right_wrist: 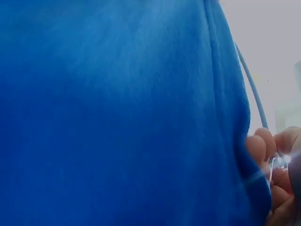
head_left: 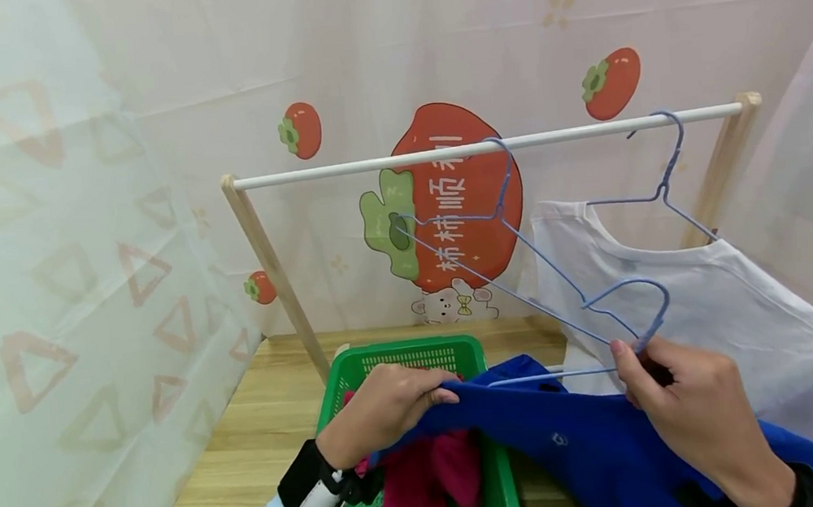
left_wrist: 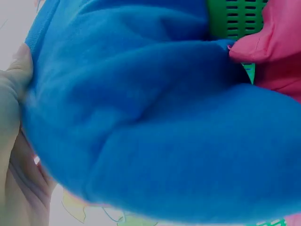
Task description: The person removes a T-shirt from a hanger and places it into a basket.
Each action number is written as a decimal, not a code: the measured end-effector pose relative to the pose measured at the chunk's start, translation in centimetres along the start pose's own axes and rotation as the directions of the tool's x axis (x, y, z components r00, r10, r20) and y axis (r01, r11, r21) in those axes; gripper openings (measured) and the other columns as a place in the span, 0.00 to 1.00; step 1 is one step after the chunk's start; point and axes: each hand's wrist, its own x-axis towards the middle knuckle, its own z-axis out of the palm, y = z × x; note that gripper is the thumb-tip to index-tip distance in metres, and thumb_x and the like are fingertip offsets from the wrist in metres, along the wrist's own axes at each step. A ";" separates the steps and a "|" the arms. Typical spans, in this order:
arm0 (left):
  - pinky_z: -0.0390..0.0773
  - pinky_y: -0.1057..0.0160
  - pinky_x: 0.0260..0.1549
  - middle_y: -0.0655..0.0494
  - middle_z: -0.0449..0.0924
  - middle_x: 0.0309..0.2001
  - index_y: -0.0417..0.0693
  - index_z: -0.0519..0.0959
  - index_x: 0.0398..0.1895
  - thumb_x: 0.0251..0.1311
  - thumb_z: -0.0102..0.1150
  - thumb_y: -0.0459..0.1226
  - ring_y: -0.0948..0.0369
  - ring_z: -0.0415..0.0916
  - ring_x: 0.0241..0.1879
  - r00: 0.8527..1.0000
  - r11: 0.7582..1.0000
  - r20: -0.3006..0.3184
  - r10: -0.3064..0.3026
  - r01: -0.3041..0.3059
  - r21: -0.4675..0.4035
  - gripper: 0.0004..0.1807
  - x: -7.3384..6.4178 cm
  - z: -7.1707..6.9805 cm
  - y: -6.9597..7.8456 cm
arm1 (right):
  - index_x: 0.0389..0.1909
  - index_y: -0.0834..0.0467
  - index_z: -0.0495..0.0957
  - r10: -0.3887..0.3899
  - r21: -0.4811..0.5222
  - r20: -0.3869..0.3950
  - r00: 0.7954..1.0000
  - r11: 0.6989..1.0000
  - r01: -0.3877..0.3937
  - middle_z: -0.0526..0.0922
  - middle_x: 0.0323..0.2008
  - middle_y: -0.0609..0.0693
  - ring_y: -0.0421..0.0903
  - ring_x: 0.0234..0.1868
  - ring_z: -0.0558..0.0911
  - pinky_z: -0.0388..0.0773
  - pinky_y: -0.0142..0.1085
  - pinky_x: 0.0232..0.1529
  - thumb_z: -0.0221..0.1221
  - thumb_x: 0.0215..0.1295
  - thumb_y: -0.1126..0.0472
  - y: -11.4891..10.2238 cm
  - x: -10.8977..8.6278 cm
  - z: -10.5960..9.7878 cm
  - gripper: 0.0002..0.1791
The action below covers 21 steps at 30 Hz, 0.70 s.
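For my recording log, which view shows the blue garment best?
The head view: more of the blue garment shows there, including its small emblem. Both wrist views show it close, cropped, without the emblem.

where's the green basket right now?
In the head view, the green basket sits on the wooden tabletop at lower centre, left of the white shirt, partly hidden by the left hand and the blue garment, with magenta cloth in it.

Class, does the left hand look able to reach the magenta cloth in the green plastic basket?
Probably not yet: the left hand is near the magenta cloth but grips the blue fabric garment partly covering it.
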 end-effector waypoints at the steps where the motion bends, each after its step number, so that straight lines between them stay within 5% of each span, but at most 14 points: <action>1: 0.83 0.76 0.40 0.57 0.93 0.41 0.47 0.87 0.50 0.77 0.57 0.44 0.67 0.90 0.36 1.000 1.000 -0.019 0.012 -0.012 0.003 0.13 -0.1 0.1 0.1 | 0.14 0.42 0.69 0.016 0.009 0.000 1.000 1.000 -0.016 0.69 0.12 0.33 0.24 0.14 0.61 0.57 0.23 0.18 0.67 0.64 0.68 0.1 -0.2 -0.2 0.25; 8: 0.60 0.86 0.22 0.60 0.84 0.20 0.47 0.87 0.39 0.77 0.52 0.48 0.70 0.77 0.17 0.993 0.998 -0.103 0.056 -0.055 0.016 0.19 0.3 -0.1 1.2 | 0.10 0.41 0.70 0.106 -0.014 -0.102 0.989 0.994 -0.108 0.69 0.09 0.29 0.22 0.11 0.64 0.61 0.25 0.17 0.60 0.71 0.64 0.9 -1.1 -1.9 0.28; 12: 0.55 0.84 0.21 0.61 0.76 0.15 0.48 0.86 0.33 0.76 0.57 0.46 0.71 0.70 0.13 0.993 0.999 -0.106 0.049 -0.047 0.020 0.16 0.4 -0.2 1.4 | 0.11 0.49 0.77 0.257 0.041 -0.157 0.954 0.966 -0.254 0.72 0.10 0.26 0.20 0.12 0.69 0.66 0.19 0.19 0.58 0.74 0.64 1.3 -0.8 -2.8 0.26; 16: 0.57 0.81 0.23 0.62 0.70 0.16 0.50 0.82 0.31 0.77 0.58 0.45 0.71 0.68 0.16 0.999 1.000 -0.048 0.026 -0.026 0.006 0.14 0.5 1.3 1.4 | 0.18 0.54 0.82 0.297 0.099 -0.069 0.952 0.952 -0.290 0.78 0.13 0.30 0.21 0.16 0.76 0.71 0.14 0.27 0.61 0.75 0.66 0.8 -0.1 -2.1 0.20; 19: 0.61 0.80 0.25 0.63 0.70 0.19 0.51 0.81 0.36 0.78 0.56 0.45 0.71 0.70 0.20 0.998 0.999 0.051 -0.044 0.045 -0.017 0.12 1.7 2.5 1.7 | 0.21 0.52 0.83 0.227 0.102 0.076 0.971 0.967 -0.234 0.81 0.17 0.35 0.23 0.21 0.78 0.72 0.15 0.30 0.62 0.76 0.64 0.0 1.1 -0.7 0.19; 21: 0.60 0.79 0.25 0.64 0.69 0.20 0.53 0.80 0.37 0.80 0.54 0.47 0.72 0.68 0.21 0.986 0.995 0.135 -0.093 0.098 -0.028 0.13 3.0 3.1 2.1 | 0.23 0.51 0.82 0.191 0.090 0.182 0.965 0.974 -0.210 0.82 0.19 0.37 0.27 0.23 0.79 0.73 0.19 0.29 0.60 0.79 0.62 -0.8 2.3 0.5 0.19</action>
